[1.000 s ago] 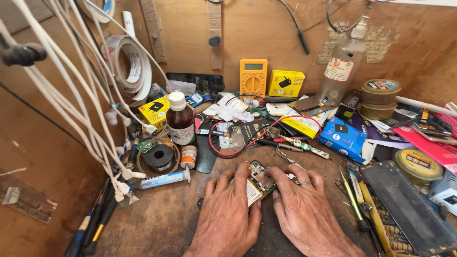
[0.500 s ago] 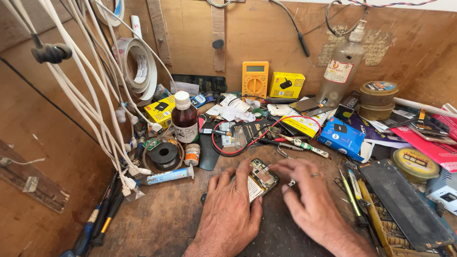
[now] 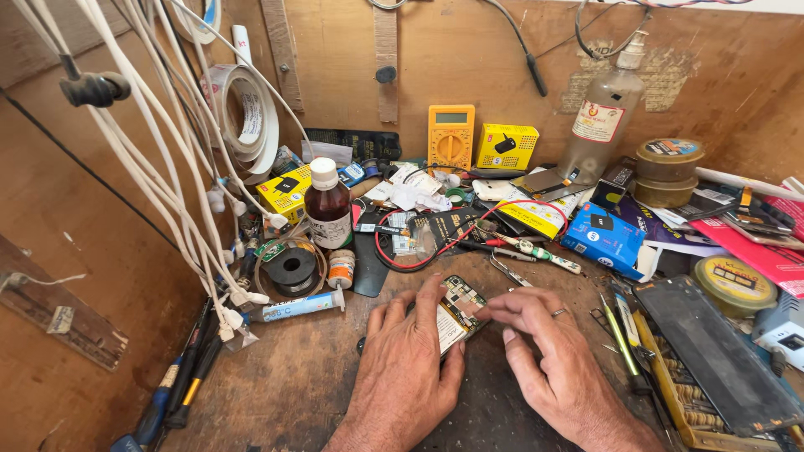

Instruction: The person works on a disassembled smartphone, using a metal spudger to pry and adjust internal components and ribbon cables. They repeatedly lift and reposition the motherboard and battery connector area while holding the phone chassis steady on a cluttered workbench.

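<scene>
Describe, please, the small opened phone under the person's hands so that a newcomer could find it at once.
Start at the yellow boxy multimeter leaning on the wooden back wall, then drop straight down to the near edge of the cluttered wooden bench. There the left hand and right hand meet over the small opened phone. Alone among its neighbours, it shows a bare circuit board.

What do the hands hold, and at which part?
Both hold a small opened phone with bare circuit board: the left hand at its left edge and lower end, the right hand at its right edge.
</scene>
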